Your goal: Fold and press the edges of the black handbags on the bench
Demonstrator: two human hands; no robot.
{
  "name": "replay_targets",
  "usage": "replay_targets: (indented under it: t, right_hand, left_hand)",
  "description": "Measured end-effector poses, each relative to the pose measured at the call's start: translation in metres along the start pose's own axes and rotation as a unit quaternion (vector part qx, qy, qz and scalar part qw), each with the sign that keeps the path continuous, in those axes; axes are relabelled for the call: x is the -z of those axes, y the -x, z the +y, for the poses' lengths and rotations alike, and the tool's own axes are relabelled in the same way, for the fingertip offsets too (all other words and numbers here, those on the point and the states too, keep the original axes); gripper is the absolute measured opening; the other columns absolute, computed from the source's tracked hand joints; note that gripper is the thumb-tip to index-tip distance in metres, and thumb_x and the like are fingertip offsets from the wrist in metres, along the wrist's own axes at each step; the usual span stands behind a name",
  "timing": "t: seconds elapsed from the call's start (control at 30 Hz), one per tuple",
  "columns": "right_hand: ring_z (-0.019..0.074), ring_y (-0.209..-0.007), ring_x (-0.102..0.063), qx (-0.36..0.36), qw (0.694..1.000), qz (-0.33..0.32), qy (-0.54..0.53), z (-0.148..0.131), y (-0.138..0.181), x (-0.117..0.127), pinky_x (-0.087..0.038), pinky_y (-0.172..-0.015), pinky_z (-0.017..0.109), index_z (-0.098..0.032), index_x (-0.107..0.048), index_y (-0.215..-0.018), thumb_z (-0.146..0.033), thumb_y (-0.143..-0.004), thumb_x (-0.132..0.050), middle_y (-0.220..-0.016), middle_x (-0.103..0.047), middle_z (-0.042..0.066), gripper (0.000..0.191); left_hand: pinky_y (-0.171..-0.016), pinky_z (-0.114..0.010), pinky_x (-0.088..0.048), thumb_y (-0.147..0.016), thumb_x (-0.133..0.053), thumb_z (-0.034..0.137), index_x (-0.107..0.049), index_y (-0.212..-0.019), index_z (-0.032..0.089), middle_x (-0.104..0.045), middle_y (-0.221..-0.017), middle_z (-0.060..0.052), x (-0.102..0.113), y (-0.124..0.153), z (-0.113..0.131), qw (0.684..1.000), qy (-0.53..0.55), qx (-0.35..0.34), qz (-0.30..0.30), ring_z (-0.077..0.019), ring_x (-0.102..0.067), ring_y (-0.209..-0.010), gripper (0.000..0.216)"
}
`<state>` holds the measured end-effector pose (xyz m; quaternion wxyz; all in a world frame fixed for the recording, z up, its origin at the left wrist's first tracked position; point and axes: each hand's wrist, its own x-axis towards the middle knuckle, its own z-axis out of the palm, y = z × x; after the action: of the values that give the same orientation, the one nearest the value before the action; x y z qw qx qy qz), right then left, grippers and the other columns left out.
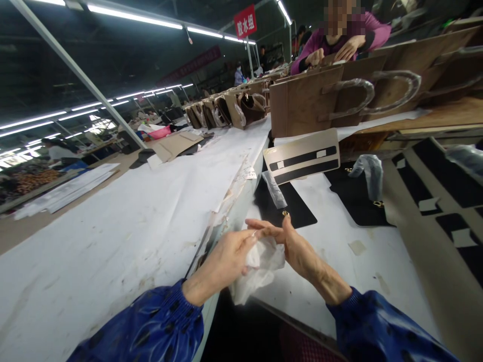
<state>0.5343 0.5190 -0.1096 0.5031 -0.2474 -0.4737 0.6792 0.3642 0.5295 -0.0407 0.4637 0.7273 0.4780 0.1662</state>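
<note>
My left hand (231, 254) is closed on a crumpled, thin white sheet (256, 269) that hangs below the fingers; whether it is paper, cloth or plastic I cannot tell. Facing it, my right hand (296, 246) has its thumb raised and its fingers stretched toward the left hand, meeting it above the sheet. Just beyond the hands lies a black bag panel (302, 203) with a plastic-wrapped strap (274, 190) and a gold ring (286, 213). A beige panel (302, 156) with black strips overlaps its far edge.
A second black panel (362, 196) and a large beige panel with black patches (418, 226) lie to the right. Brown handbags (313, 100) stand behind, where a person in a purple top (377, 30) leans over. White paper covers the long table (132, 226) at left.
</note>
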Motion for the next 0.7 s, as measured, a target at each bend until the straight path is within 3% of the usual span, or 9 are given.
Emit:
replay_targets:
  t: [0.17,0.27,0.37,0.53,0.7]
  right_hand:
    - [0.0343,-0.129,-0.046,-0.047,0.989,-0.080,-0.113,-0.011,0.001,0.003,-0.042,-0.102,0.044,-0.015,-0.077,-0.103,-0.084,-0.085,-0.018,-0.152,-0.042,0.009,0.093]
    - [0.0324,-0.123,-0.052,-0.063,0.986,-0.101,-0.115,-0.014,0.001,0.005,-0.043,-0.100,0.041,-0.013,-0.077,-0.099,-0.082,-0.087,-0.021,-0.144,-0.051,0.012,0.090]
    - [0.0312,-0.117,-0.057,-0.066,0.987,-0.100,-0.104,-0.013,0.001,0.006,-0.043,-0.100,0.040,-0.011,-0.078,-0.096,-0.080,-0.089,-0.024,-0.134,-0.059,0.014,0.087]
    - [0.0296,-0.122,-0.053,-0.048,0.990,-0.092,-0.099,-0.011,0.001,0.005,-0.037,-0.106,0.040,-0.013,-0.079,-0.095,-0.079,-0.089,-0.025,-0.132,-0.061,0.013,0.085]
    - [0.0302,-0.125,-0.052,-0.049,0.984,-0.105,-0.134,-0.011,0.002,0.003,-0.031,-0.111,0.043,-0.010,-0.076,-0.104,-0.077,-0.090,-0.028,-0.120,-0.068,0.017,0.084]
  left_hand:
    - [-0.040,-0.018,-0.042,-0.094,-0.044,0.044,-0.068,-0.090,0.016,-0.059,-0.068,-0.001,0.001,0.002,0.005,0.999,-0.039,-0.017,0.030,-0.0105,-0.050,-0.050,0.037]
    - [-0.043,-0.018,-0.046,-0.093,-0.046,0.036,-0.071,-0.092,0.018,-0.070,-0.090,-0.004,0.002,0.007,0.015,0.998,-0.053,-0.032,0.017,-0.0127,-0.057,-0.059,0.030]
    - [-0.047,-0.019,-0.048,-0.092,-0.048,0.035,-0.069,-0.073,0.017,-0.073,-0.106,-0.003,0.003,0.010,0.021,0.995,-0.083,-0.056,0.018,-0.0087,-0.053,-0.052,0.033]
    - [-0.049,-0.020,-0.041,-0.092,-0.046,0.028,-0.065,-0.068,0.018,-0.072,-0.073,0.002,0.002,0.011,0.019,0.982,-0.158,-0.087,0.063,-0.0069,-0.046,-0.044,0.033]
    - [-0.049,-0.022,-0.030,-0.088,-0.048,0.025,-0.037,-0.052,0.020,-0.040,-0.043,0.005,0.002,0.009,0.015,0.963,-0.212,-0.103,0.129,-0.0102,-0.046,-0.047,0.039]
